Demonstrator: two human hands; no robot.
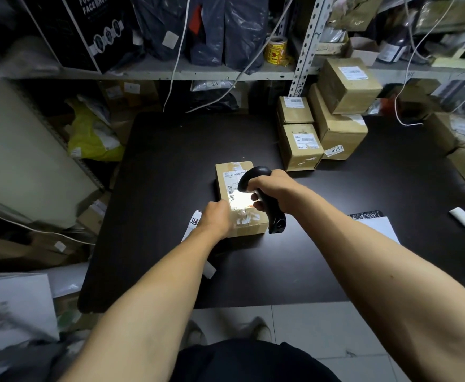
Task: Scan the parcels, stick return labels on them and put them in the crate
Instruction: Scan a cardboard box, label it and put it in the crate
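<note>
While the right hand [274, 193] clasps the black scanner [264, 199] and lights the label, the left hand [216, 220] steadies the parcel [239, 197] at its near-left corner, grip curled against it. The parcel lies mid-surface [170, 161] — a small taped carton, probably light and stiff — best taken by its two long sides.
</note>
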